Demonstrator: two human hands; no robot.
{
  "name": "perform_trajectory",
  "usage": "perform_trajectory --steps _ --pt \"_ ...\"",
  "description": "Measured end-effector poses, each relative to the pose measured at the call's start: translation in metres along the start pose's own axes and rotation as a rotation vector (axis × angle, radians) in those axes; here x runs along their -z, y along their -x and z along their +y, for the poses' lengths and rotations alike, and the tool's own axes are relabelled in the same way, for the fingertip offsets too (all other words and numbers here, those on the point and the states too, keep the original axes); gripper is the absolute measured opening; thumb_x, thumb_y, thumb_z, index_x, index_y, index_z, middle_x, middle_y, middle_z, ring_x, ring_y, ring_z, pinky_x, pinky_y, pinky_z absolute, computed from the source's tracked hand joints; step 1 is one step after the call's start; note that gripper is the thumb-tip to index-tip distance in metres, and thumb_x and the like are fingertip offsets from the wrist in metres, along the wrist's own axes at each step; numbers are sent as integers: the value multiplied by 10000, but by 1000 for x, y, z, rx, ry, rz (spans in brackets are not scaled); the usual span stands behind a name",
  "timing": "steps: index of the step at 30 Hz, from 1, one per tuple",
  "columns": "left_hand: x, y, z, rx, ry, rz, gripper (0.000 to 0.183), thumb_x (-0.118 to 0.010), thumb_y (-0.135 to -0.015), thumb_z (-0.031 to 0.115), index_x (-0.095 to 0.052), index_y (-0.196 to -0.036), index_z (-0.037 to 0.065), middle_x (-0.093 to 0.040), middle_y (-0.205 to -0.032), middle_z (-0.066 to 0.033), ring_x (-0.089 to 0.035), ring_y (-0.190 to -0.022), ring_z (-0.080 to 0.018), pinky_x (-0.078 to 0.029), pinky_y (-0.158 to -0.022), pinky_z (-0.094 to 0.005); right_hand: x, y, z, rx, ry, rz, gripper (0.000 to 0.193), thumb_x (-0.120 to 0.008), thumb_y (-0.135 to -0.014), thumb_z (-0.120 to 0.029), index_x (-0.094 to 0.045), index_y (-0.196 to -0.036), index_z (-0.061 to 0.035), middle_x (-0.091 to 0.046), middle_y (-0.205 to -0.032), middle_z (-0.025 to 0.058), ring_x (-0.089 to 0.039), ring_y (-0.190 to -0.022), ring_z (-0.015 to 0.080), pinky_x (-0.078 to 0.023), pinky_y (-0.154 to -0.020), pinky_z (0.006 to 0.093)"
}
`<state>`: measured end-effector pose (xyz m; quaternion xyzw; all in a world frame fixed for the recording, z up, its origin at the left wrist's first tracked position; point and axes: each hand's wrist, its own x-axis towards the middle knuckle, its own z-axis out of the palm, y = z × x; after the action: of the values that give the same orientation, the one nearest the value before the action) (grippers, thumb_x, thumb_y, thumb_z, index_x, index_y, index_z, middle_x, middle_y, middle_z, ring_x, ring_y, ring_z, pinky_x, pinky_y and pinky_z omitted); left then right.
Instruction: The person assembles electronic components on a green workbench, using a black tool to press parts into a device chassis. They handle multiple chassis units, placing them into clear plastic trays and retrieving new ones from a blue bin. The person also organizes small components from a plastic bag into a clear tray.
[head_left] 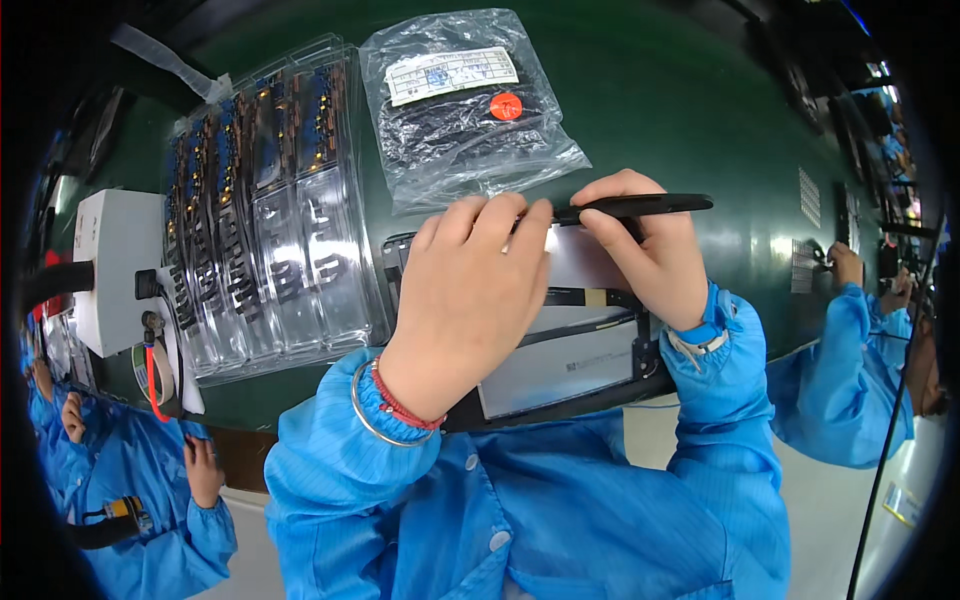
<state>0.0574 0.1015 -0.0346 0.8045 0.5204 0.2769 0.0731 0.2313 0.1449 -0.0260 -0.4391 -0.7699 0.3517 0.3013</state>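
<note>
On the bench in front of me lies an opened flat device [560,372] with a black frame and silver panels, like a tablet. My left hand [470,290] rests over its left part, the fingers bent together near the far edge; what they pinch, if anything, is mostly hidden. Between the thumb and fingers of my right hand [650,245] are slim black tweezers [665,205], held almost level. Their narrow end points left toward my left fingertips, above the device's far edge. The tip itself is hard to make out.
Left of the device stands a clear plastic tray [310,250] with several circuit strips. A clear bag [460,120] of dark parts lies beyond. A white box [112,270] with cables and a tape roll [150,375] sit farther left. Co-workers in blue [845,370] flank the green bench [700,110].
</note>
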Motion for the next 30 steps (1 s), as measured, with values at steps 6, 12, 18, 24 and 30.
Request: perform_trajectory --steps 6,12,18,24,30 --pt "10 -2 2 -34 -22 -88 443 -641 -703 177 -525 -1101 20 -525 -989 -124 -506 -886 -298 -426 -768 -359 0 4 9 -2 -156 43 139 -576 -779 -58 -586 -912 -15 -556 -826 91 -543 -708 178 -436 -620 263" --pt "7 3 1 66 74 -42 376 -630 -712 104 -531 -1052 -22 -532 -983 -134 -519 -875 -296 -438 -765 -359 1 7 10 -57 -173 39 140 -578 -780 -59 -593 -914 -23 -563 -828 87 -530 -707 150 -423 -611 246" --pt "7 5 1 46 46 -17 340 -620 -722 94 -538 -1032 -20 -536 -978 -131 -521 -864 -291 -444 -752 -352 1 6 2 -59 -119 -4 129 -557 -794 -52 -592 -914 -19 -562 -824 78 -529 -715 139 -423 -623 241" --pt "30 24 22 -103 -34 -6 345 -667 -659 150 -570 -967 29 -547 -958 -94 -536 -892 -259 -454 -755 -357 17 19 -6 86 -334 231 83 -474 -806 -12 -538 -844 25 -537 -883 78 -494 -795 111 -392 -683 224" --pt "43 111 33 -152 -66 -29 240 -639 -679 178 -622 -910 113 -590 -981 -17 -552 -912 -183 -441 -756 -321 59 95 2 -255 198 350 98 -450 -765 22 -529 -821 15 -447 -669 18 -386 -595 63 -293 -518 212"
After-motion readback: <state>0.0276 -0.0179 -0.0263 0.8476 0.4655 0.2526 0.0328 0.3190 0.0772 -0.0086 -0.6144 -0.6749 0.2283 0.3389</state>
